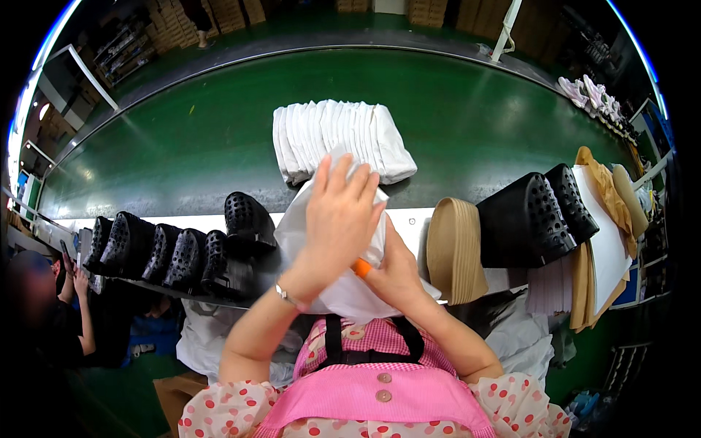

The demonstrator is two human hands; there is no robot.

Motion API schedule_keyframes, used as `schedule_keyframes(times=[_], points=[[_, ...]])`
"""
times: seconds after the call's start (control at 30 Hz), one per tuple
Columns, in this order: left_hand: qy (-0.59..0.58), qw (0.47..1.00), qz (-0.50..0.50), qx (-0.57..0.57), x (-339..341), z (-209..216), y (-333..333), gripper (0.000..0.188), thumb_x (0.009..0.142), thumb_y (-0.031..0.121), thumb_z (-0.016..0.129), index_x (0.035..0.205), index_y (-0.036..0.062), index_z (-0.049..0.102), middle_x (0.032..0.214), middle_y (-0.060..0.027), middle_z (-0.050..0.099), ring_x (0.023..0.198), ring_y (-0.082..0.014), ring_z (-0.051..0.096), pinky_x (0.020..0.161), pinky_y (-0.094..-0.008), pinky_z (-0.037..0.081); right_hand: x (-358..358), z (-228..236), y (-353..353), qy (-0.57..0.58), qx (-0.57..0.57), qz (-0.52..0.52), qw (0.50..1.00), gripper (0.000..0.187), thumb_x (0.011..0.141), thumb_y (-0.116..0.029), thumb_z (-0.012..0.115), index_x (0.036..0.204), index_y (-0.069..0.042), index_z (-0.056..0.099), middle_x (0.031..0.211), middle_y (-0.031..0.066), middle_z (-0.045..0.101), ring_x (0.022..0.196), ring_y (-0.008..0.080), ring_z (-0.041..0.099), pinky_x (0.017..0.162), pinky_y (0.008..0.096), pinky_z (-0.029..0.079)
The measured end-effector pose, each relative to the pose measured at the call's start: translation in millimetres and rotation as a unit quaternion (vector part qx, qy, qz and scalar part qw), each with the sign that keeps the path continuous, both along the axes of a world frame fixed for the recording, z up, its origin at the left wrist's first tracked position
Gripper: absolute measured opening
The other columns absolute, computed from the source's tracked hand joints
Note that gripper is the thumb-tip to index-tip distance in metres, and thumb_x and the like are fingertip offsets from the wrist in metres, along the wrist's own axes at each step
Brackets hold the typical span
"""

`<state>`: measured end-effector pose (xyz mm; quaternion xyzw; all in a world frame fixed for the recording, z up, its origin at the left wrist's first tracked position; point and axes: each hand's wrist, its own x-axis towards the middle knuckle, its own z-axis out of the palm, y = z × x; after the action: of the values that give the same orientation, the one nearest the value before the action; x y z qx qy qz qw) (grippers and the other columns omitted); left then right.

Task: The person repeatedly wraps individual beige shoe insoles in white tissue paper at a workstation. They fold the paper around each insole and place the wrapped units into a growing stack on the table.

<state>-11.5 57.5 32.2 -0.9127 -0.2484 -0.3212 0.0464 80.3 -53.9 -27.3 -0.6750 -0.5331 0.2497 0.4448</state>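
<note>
A white sheet of thin paper or soft wrap is bunched between my hands in front of my apron; whether anything lies inside it cannot be seen. My left hand lies across the top of it, fingers stretched out and pointing away from me. On its right side my right hand grips the wrap, with most of the fingers hidden behind it. An orange cover shows at the right thumb. Just beyond my hands, a row of folded white bundles stands packed side by side.
Black perforated shoes line the bench edge at left, with a black shoe beside them. At right stand nested tan card pieces, larger black perforated shoes and paper sheets. A green belt runs beyond; a person is at far left.
</note>
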Motion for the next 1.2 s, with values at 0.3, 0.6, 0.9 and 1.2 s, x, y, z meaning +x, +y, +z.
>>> schedule_keyframes(times=[0.3, 0.6, 0.9, 1.2], points=[[-0.176, 0.976, 0.117, -0.052, -43.2, 22.3, 37.8, 0.038, 0.086, 0.007, 0.066, 0.123, 0.0007, 0.06, 0.119, -0.0195, 0.059, 0.106, -0.0333, 0.059, 0.092, -0.0394, 0.048, 3.3, -5.3, -0.2, 0.012, -0.019, -0.022, 1.0, 0.09, 0.076, -0.034, 0.079, 0.143, 0.005, 0.032, 0.125, 0.0282, 0.056, 0.115, 0.0413, 0.057, 0.095, 0.0434, 0.047], [-0.3, 0.88, 0.064, -0.362, -26.6, -67.3, -28.5, 0.048, 0.1, 0.019, 0.052, 0.139, -0.0067, 0.041, 0.118, -0.0168, 0.058, 0.109, -0.0258, 0.056, 0.096, -0.033, 0.043, 3.4, 13.8, 19.4, 0.114, 0.029, -0.057, 0.991, 0.075, 0.079, -0.029, 0.077, 0.138, -0.001, 0.04, 0.119, 0.0227, 0.062, 0.109, 0.0369, 0.063, 0.09, 0.0392, 0.05], [-0.54, 0.543, -0.069, -0.639, -15.5, -68.1, -13.1, 0.031, 0.098, 0.033, 0.06, 0.109, 0.0042, 0.061, 0.105, -0.0016, 0.065, 0.094, -0.0074, 0.058, 0.082, -0.0239, 0.046, 14.6, 16.2, 30.0, 0.329, 0.001, -0.022, 0.944, 0.064, 0.088, -0.03, 0.072, 0.137, 0.0, 0.043, 0.123, 0.0136, 0.061, 0.111, 0.0212, 0.06, 0.092, 0.031, 0.048], [-0.57, 0.271, -0.18, -0.754, -28.4, -72.3, 11.1, 0.054, 0.098, 0.039, 0.057, 0.137, 0.0041, 0.047, 0.132, -0.0099, 0.057, 0.117, -0.0219, 0.058, 0.102, -0.035, 0.047, -9.7, -3.8, 15.2, 0.652, 0.03, 0.022, 0.757, 0.051, 0.103, -0.04, 0.045, 0.127, 0.005, 0.051, 0.122, 0.0127, 0.06, 0.106, 0.0182, 0.063, 0.09, 0.0298, 0.051]])
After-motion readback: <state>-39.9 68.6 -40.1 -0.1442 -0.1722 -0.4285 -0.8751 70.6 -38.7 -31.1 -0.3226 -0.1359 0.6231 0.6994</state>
